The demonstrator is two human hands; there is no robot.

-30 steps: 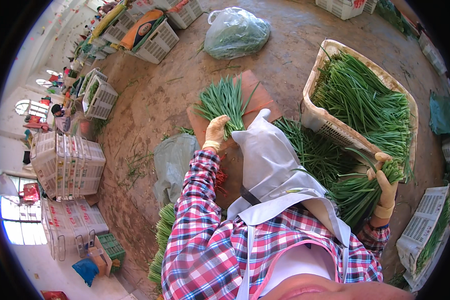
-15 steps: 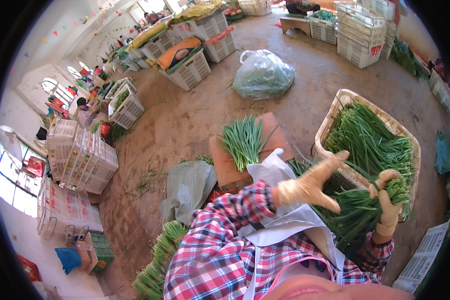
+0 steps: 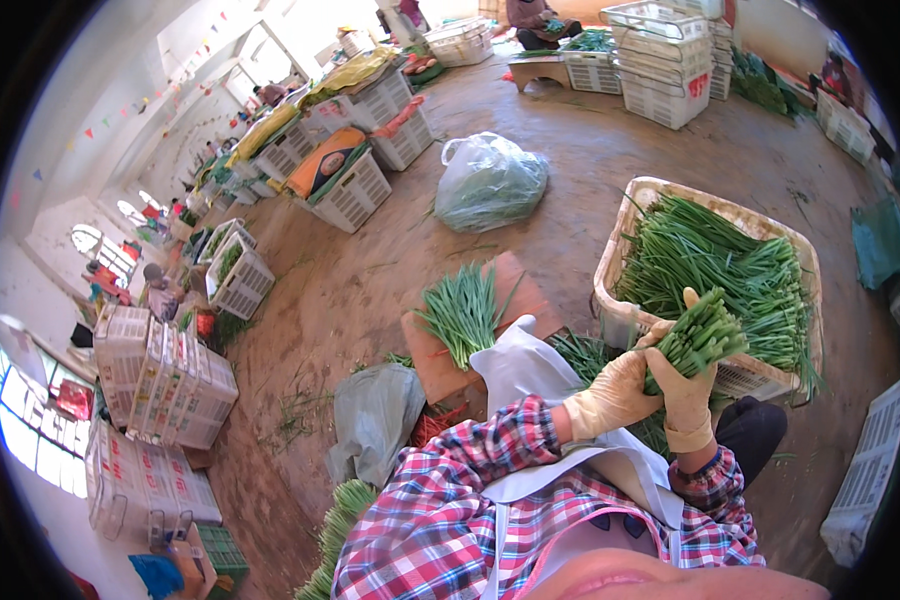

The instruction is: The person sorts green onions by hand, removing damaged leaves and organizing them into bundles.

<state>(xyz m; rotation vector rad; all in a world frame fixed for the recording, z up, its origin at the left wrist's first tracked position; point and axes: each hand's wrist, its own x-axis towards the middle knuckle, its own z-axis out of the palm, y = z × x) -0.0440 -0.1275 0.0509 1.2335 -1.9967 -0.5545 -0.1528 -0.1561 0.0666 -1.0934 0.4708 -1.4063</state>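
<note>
Both my gloved hands close around a bunch of green chives [image 3: 705, 335] in front of me, its cut stem ends pointing up and right. My left hand [image 3: 610, 398] grips it from the left. On its right side my right hand [image 3: 686, 395] wraps round it, thumb up along the stems. The leaf ends are mostly hidden behind my hands and apron. Just beyond is a cream plastic crate [image 3: 606, 285] heaped with loose chives [image 3: 720, 260]. To the left, a smaller pile of chives [image 3: 462, 315] lies on a brown board [image 3: 518, 288].
A grey plastic bag [image 3: 375, 415] lies left of the board, with bundled chives [image 3: 345, 525] below it. Farther off sits a filled clear bag [image 3: 492, 185]. White crates [image 3: 165, 370] stack at left; others [image 3: 665, 75] stand far right. One crate [image 3: 867, 475] is near my right.
My left hand, spread and apart before, has come to the bunch and closed on it. My right hand has brought the bunch left, away from the crate. The view has shifted.
</note>
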